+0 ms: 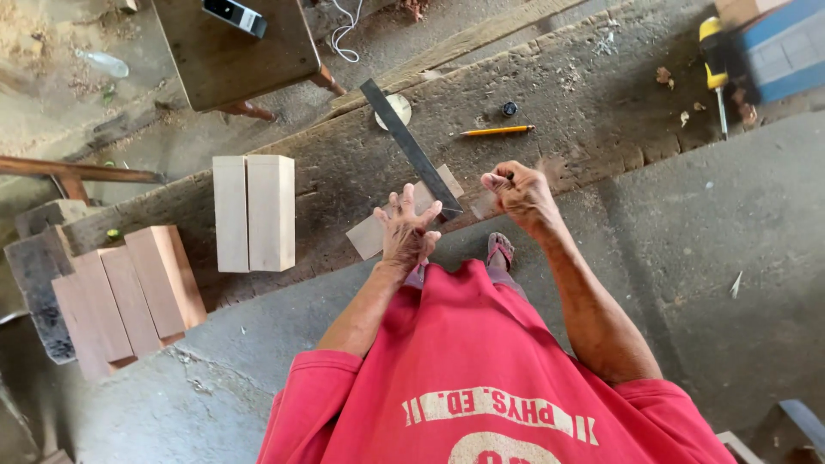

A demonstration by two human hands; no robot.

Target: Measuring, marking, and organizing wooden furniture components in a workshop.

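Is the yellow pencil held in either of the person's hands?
No, the yellow pencil lies on the rough wooden bench, apart from both hands.

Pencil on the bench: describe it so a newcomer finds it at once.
Start at the long rough wooden bench crossing the view. Beyond the clenched right hand and right of the dark steel square lies the pencil, beside a small black cap. It is the only thin orange stick there; the yellow-handled screwdriver is thicker.
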